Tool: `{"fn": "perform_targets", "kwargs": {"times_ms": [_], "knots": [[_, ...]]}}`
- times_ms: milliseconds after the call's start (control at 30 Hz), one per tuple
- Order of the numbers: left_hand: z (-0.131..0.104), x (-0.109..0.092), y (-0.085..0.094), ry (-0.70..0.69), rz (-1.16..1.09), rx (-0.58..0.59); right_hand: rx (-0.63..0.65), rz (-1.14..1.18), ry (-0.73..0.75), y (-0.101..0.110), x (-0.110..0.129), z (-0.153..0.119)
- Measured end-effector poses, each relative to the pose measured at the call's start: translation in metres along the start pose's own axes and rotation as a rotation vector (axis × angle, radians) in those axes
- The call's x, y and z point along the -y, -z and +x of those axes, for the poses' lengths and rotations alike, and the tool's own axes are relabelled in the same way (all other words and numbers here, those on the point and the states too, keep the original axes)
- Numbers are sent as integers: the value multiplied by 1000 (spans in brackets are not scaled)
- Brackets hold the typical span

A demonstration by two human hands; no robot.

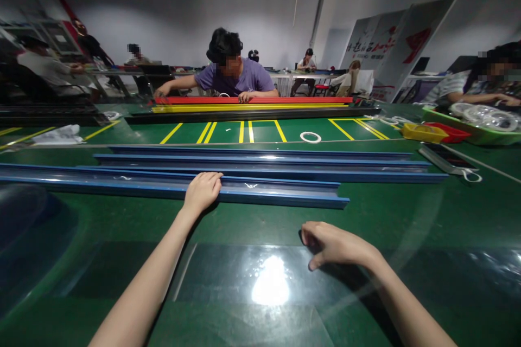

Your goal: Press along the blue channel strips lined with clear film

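Near the middle of the head view, my left hand [203,192] is closed over the long blue channel strip [277,188] nearest me, its fingers across the strip's top edges. This strip lies at a slight slant on the green table. Just behind it are more blue channel strips [264,164], side by side. To the right, my right hand [331,244] hovers low over the table with bent fingers and the thumb held apart. No object shows in it. Below it lies a clear, shiny plastic sheet [228,274] that reflects a bright light.
Across the green table [468,217], red, yellow and black strips [252,108] lie before a co-worker [244,76]. A white tape ring [310,137] sits among yellow lines. At right are a phone-like device [450,157], small trays [425,133] and a green bin [468,135] of rolls.
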State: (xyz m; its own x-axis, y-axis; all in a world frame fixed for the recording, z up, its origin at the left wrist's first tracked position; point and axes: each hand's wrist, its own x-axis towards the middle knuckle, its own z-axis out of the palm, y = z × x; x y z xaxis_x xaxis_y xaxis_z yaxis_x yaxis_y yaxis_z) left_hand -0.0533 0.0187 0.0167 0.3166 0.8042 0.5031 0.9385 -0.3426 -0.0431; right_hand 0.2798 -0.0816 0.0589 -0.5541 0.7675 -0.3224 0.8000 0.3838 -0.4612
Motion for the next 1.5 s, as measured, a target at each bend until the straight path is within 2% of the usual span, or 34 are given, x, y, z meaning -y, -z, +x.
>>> {"fn": "perform_targets", "kwargs": {"times_ms": [167,333,533,867,1033,1100,1167,1233,1400,1500], "knots": [[0,0,0,-1,14,-6,18,0,-41,-6,-3,5],[-1,1,-2,-15,20,-13,-38,-15,30,-10,-6,10],[-1,0,-1,0,16,-5,-4,67,-2,-11,-8,10],[3,0,7,18,-76,49,-10,216,78,-8,-7,10],[9,-22,25,2,-192,-100,-4,265,86,-6,-6,9],[12,-38,35,-29,-242,-85,4,269,91,-5,-6,9],[15,-56,45,-104,-345,0,15,262,100,-4,-6,9],[15,-74,51,-155,-469,138,26,248,112,-3,-5,8],[6,-107,55,-182,-767,723,-22,259,91,3,-3,7],[2,-112,51,-161,-918,935,-103,290,88,5,-5,8]]}}
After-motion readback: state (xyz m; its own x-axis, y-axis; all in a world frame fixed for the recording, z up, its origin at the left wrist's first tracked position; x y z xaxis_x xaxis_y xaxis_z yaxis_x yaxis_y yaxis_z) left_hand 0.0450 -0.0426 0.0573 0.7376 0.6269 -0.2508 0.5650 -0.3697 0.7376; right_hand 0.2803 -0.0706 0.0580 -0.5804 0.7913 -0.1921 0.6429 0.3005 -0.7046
